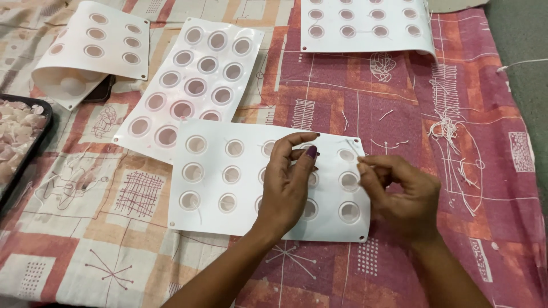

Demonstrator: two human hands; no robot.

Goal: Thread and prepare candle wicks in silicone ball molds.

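A: Status, left to right?

B: Far left I see a dark tray (pixel 35 142) at the edge, filled with pale pink chips (pixel 14 134). Next to it a white mold sheet (pixel 94 45) with its near end curled under. Right of that, a second white mold (pixel 191 85) lies flat and tilted, its round cavities filled pinkish. Everything sits on a patterned red and beige cloth (pixel 91 239).

A: And the working piece?

B: The front mold (pixel 220 211), white, rows of round cavities, flat on the cloth at center. Its top-left corner overlaps the tilted mold. My left hand (pixel 288 182) hovers over its middle columns, fingers curled, thumb and forefinger close together. I can't tell whether that grip has anything in it.

A: Right side?

B: My right hand (pixel 399 197) is over the mold's right edge, grip narrow: thumb and forefinger pinched on a thin white wick (pixel 352 145) that runs up-left towards the top-right cavity. The two hands are near each other, not touching.

A: Anything else?

B: A fourth mold (pixel 365 25) at top, partly out of frame. To the right of my hands, loose white wick strands (pixel 448 128) are scattered on the cloth, with a tangled bunch among them. Grey surface (pixel 522 34) at far right beyond the cloth edge.
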